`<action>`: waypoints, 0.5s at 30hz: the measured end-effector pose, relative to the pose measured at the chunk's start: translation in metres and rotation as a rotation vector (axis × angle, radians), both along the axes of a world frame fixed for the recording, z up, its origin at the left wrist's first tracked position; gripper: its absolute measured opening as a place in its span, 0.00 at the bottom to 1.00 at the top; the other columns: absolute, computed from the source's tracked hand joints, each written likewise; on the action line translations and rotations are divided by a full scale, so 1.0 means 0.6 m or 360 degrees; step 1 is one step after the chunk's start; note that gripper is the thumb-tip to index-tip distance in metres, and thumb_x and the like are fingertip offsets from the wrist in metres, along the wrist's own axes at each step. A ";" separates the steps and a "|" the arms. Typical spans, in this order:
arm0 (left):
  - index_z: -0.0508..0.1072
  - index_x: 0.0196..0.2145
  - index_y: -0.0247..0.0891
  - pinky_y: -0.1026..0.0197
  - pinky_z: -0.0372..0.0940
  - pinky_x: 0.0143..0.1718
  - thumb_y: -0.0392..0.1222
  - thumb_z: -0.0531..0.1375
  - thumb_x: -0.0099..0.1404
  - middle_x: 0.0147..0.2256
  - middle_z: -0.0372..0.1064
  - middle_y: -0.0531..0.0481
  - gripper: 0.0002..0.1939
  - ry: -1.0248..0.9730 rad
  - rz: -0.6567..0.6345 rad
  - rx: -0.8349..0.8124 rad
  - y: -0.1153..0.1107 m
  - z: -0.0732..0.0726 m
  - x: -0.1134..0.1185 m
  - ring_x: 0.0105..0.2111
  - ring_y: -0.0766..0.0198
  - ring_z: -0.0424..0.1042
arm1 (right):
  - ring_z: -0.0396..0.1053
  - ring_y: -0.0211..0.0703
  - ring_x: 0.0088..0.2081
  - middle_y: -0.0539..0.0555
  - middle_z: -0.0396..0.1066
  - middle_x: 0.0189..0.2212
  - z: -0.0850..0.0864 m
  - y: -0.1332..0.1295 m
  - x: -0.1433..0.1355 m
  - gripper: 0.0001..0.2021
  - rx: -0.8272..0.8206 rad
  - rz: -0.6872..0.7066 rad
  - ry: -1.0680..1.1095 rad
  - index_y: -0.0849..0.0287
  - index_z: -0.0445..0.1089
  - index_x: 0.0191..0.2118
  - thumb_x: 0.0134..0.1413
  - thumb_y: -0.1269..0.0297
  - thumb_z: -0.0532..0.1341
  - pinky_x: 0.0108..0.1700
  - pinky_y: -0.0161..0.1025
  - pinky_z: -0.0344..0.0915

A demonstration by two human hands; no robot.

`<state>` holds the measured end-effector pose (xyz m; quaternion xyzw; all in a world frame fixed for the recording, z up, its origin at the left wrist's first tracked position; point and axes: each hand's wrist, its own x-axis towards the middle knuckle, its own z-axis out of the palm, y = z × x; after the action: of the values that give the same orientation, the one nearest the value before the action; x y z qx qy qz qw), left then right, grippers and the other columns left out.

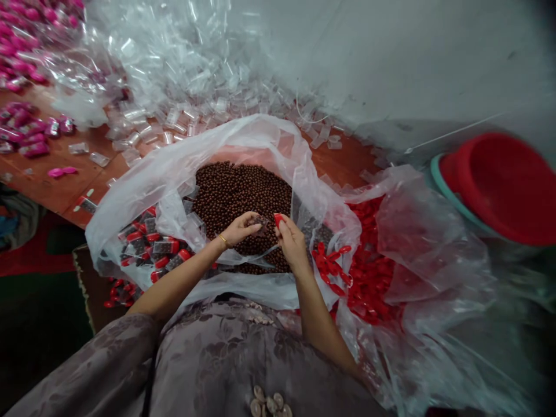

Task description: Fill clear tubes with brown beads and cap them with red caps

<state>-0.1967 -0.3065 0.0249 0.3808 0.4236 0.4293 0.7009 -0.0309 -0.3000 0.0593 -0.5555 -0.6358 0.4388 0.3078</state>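
Observation:
My left hand (244,228) is closed around a small clear container (260,222) with dark contents. Close by on the right, my right hand (292,240) pinches a red cap (278,219) between thumb and fingers. Cap and container are apart. Both hands hover over a heap of small round brown beads (238,188) in an open white plastic bag (256,124). To the left in the bag lie filled containers with red caps (163,248). Loose red caps (332,263) lie at the bag's right side.
Many empty clear containers (178,119) are piled along the back. Pink-capped pieces (30,130) lie at the far left. A larger mass of red caps (373,278) sits in clear plastic at right, with a red basin (512,188) beyond it.

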 end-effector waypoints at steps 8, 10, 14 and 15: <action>0.67 0.43 0.32 0.61 0.60 0.47 0.48 0.61 0.54 0.41 0.67 0.45 0.22 0.0381 -0.0208 0.0244 -0.015 0.027 0.000 0.42 0.64 0.66 | 0.67 0.42 0.47 0.54 0.71 0.45 0.014 -0.007 0.008 0.19 0.0110 0.0259 -0.0145 0.55 0.65 0.52 0.57 0.56 0.49 0.50 0.42 0.63; 0.67 0.44 0.32 0.61 0.60 0.47 0.48 0.59 0.56 0.41 0.68 0.45 0.21 0.0474 -0.0236 0.0328 -0.018 0.030 0.000 0.42 0.63 0.65 | 0.65 0.43 0.51 0.55 0.68 0.49 0.015 -0.010 0.009 0.20 0.0156 0.0317 -0.0205 0.56 0.65 0.52 0.58 0.57 0.49 0.53 0.43 0.61; 0.66 0.45 0.31 0.62 0.60 0.46 0.47 0.54 0.60 0.41 0.67 0.46 0.19 0.0555 -0.0200 0.0447 -0.029 0.038 0.007 0.42 0.64 0.65 | 0.66 0.43 0.51 0.56 0.67 0.51 0.021 -0.022 0.008 0.21 0.0253 0.0348 -0.0365 0.58 0.63 0.54 0.59 0.58 0.47 0.53 0.43 0.62; 0.66 0.44 0.31 0.63 0.60 0.44 0.47 0.54 0.60 0.40 0.67 0.46 0.19 0.0580 -0.0183 0.0465 -0.031 0.042 0.010 0.40 0.64 0.65 | 0.66 0.43 0.50 0.56 0.67 0.51 0.024 -0.025 0.008 0.21 0.0262 0.0350 -0.0416 0.57 0.63 0.54 0.59 0.58 0.47 0.53 0.44 0.62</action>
<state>-0.1905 -0.3250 0.0498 0.5727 0.4541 0.3695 0.5738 -0.0258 -0.3149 0.0739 -0.5078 -0.7610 0.3404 0.2171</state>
